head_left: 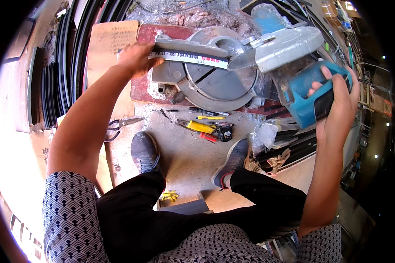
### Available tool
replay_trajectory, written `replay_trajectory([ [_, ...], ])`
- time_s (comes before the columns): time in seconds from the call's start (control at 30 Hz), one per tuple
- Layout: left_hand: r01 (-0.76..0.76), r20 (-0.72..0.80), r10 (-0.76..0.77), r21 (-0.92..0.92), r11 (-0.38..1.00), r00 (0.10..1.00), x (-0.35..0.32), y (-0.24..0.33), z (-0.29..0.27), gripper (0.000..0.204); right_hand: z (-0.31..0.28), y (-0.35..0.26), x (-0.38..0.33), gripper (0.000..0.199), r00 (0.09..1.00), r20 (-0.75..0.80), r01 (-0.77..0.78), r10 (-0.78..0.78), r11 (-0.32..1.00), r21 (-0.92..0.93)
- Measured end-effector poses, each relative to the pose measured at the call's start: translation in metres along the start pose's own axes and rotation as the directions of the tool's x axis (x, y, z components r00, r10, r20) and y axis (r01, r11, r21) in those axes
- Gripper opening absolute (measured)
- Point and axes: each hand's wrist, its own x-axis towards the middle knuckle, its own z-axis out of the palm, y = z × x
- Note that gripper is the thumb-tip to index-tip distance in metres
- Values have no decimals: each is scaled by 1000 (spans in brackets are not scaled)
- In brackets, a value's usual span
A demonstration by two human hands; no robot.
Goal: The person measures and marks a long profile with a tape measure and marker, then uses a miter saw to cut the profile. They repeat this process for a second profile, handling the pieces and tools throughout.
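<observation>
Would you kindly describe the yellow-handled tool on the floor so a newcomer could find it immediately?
Start at the round grey base of the mitre saw. On the concrete floor just below it, between the two shoes, lies the yellow-handled tool. It is beside a black tape measure and is the only bright yellow thing there.

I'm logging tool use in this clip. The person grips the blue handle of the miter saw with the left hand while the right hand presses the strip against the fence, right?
Not quite: the hands are swapped. In the head view the right hand grips the blue handle of the miter saw, and the left hand presses the strip against the fence.
</observation>
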Motion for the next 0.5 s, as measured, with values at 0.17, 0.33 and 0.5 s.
replay_trajectory([
  [0.17, -14, -1, 14, 48, 999, 1000, 1, -2, 3, 61, 13, 6, -21, 65, 999, -41, 22, -23, 1000, -19],
  [0.33, 1, 29, -3, 58, 998, 1000, 1, -2, 2, 57, 22, 15, -40, 61, 998, -48, 35, -39, 996, -79],
  [0.5, -43, -11, 43, 17, 999, 999, 2, -5, 6, 54, 27, 25, -55, 60, 994, -18, 101, -105, 987, -126],
])
